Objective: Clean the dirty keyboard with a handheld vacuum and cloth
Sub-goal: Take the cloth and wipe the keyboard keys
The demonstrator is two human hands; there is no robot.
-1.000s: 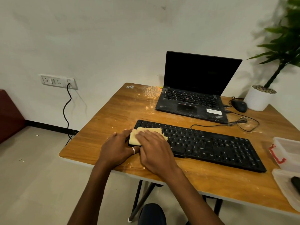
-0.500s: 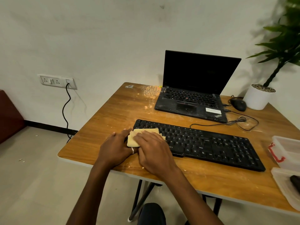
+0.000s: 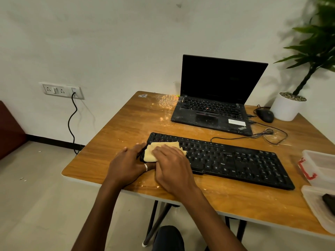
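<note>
A long black keyboard (image 3: 235, 160) lies across the wooden table (image 3: 126, 127). A folded pale yellow cloth (image 3: 154, 151) sits on the keyboard's left end. My right hand (image 3: 172, 165) lies flat on top of the cloth, pressing it onto the keys. My left hand (image 3: 128, 162), with a ring on one finger, rests on the table against the keyboard's left edge, fingers touching that edge and the cloth. A dark object (image 3: 329, 203), only partly in view at the far right, lies in a clear tray; I cannot tell what it is.
An open black laptop (image 3: 212, 113) stands behind the keyboard, with a black mouse (image 3: 265, 115) and a looped cable (image 3: 268, 134) to its right. A white plant pot (image 3: 288, 107) stands at the back right. Clear plastic containers (image 3: 320, 167) sit at the right edge. Crumbs dot the table.
My right hand and the cloth have slid slightly left along the keyboard's left end. My left hand stays at the keyboard's edge.
</note>
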